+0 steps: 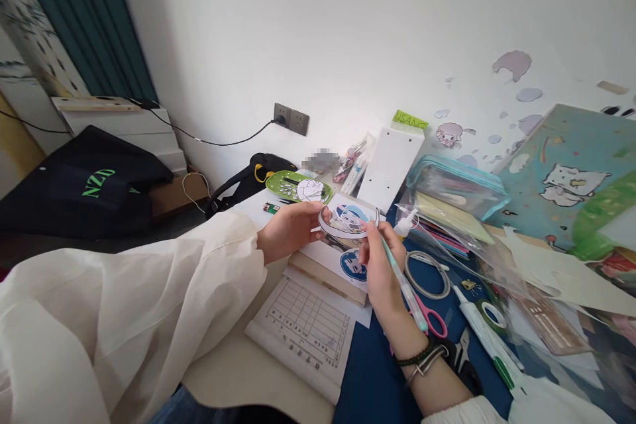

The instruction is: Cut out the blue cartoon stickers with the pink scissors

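Between my hands is a curved paper cutout [342, 233], white with a dark outline, its ends pointing upward. My left hand [291, 228] pinches its left end. My right hand [382, 262] grips the right side by the fingertips, with a slim teal, clear-bodied pen [405, 288] lying along the palm; its tip is hidden. Behind the cutout lies a sheet with printed cartoon figures [354, 264], resting on a wooden block [322, 278]. A white paper cutout [311, 191] sits on a green tray [283, 182] beyond my left hand.
A printed form [303, 324] lies nearest me. Right of my right wrist are pink scissors [437, 323], black scissors [463, 361], a coiled cable [427, 275], green tape [491, 315] and a white glue-like tube [479, 324]. Plastic bags and a blue pouch [457, 185] crowd the right back.
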`<state>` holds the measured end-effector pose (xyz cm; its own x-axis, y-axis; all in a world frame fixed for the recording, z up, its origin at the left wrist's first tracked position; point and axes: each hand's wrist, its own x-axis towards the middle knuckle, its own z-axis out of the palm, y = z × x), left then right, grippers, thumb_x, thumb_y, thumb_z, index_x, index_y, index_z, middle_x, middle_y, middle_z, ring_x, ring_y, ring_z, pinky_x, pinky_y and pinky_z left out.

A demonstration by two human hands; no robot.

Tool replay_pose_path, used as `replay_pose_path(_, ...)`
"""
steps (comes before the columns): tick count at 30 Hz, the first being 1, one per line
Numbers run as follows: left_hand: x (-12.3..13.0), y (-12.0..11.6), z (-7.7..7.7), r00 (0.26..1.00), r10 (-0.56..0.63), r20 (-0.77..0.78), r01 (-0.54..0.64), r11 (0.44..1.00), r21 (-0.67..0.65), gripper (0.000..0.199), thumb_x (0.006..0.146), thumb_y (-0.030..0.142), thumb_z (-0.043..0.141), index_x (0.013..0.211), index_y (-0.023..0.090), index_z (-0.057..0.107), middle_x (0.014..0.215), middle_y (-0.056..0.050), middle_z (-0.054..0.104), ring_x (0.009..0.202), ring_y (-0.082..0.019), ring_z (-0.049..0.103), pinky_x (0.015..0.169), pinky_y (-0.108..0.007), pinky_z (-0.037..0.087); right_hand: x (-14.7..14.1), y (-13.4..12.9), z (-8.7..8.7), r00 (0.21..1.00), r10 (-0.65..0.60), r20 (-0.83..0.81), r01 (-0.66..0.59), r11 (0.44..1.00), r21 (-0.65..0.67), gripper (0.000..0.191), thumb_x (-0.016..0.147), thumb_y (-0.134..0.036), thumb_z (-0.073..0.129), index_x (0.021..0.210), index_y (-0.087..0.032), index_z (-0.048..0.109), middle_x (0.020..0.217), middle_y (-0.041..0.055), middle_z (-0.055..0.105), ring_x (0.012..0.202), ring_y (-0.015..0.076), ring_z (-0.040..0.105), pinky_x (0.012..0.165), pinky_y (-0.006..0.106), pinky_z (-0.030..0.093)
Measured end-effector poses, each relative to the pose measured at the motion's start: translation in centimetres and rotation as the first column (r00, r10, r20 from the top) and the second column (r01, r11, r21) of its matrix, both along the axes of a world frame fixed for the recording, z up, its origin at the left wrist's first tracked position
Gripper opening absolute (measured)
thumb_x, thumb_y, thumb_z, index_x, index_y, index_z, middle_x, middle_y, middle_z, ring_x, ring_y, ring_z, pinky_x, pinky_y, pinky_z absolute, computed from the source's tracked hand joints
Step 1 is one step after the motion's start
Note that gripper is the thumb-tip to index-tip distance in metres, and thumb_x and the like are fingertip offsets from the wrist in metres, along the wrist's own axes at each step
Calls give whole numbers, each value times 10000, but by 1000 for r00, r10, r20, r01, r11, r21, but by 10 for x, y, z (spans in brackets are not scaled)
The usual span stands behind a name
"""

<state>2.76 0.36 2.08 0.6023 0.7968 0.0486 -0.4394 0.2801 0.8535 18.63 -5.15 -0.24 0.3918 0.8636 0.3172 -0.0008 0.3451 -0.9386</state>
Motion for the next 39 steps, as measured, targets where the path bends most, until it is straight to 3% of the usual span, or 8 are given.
replay_pose_path(13,0,0,1,999,22,32,-20,999,-43,215,782,245,521,612,155,616,676,-30,549,646,-142,482,595,-269,408,5,2,-1,990,-85,111,80,996,44,287,877,-438,503,791,-186,611,394,-94,360,344,98,350,351,209,302)
replay_pose_path(18,0,2,-2,998,47,50,-45,998,-49,186,777,243,527,641,141,604,718,-29,552,641,-132,484,591,-270,411,3,-5,1,957,-149,249,113,982,153,231,914,-354,481,880,-180,629,588,-35,512,393,92,436,388,224,372)
replay_pose_path(23,0,3,-5,992,106,75,-101,992,-71,175,746,234,520,700,127,650,740,-45,585,695,-139,525,626,-254,438,0,-14,8,874,-207,439,44,934,353,127,904,-215,509,946,-213,629,845,34,598,669,168,639,585,297,527)
replay_pose_path(28,-1,3,-2,971,180,160,-167,981,-95,283,750,279,453,718,124,688,831,-78,647,821,-171,573,837,-283,461,-3,-16,8,745,-303,595,-70,851,521,200,853,-97,556,984,-234,620,965,59,631,967,221,621,859,381,509)
replay_pose_path(33,-2,-1,3,948,236,212,-222,971,-90,297,765,295,454,734,120,692,841,-83,662,836,-179,583,822,-281,481,-4,-16,6,656,-380,652,-108,808,580,257,837,-41,538,994,-240,581,1023,71,625,994,222,620,868,391,518)
replay_pose_path(39,-7,-3,14,928,283,242,-280,959,-50,278,786,278,449,726,121,670,823,-76,637,832,-170,579,737,-249,490,-4,-17,6,603,-413,682,-132,792,596,245,815,-12,526,930,-223,572,1030,92,624,977,226,639,847,369,535)
